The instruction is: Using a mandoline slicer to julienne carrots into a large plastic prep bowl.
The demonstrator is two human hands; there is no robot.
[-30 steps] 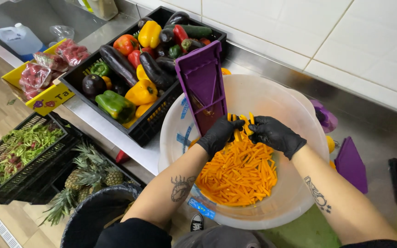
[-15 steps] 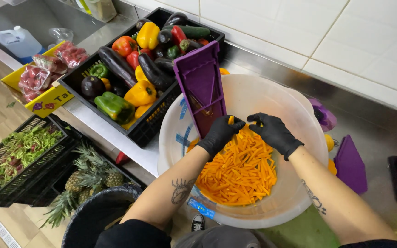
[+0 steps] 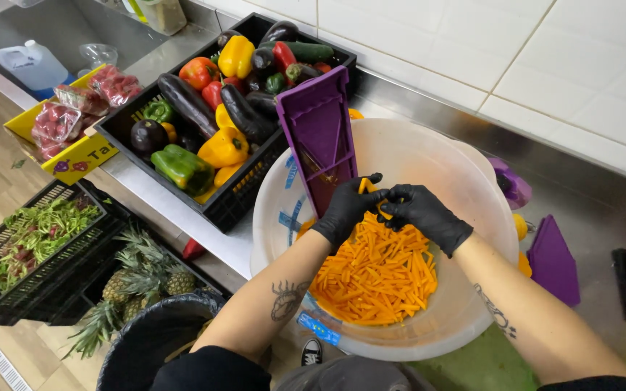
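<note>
Orange carrot sticks (image 3: 374,279) already heap the translucent bowl (image 3: 465,289), while left hand (image 3: 345,210) and right hand (image 3: 422,211), both black-gloved, pinch one last carrot stub (image 3: 366,188) above that bowl, beside the purple slicer (image 3: 319,134) leaning in it.

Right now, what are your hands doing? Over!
Left hand and right hand, both black-gloved, pinch one carrot piece over the bowl. Carrot sticks piled below. Purple slicer leans alongside, nothing blocking.
</note>
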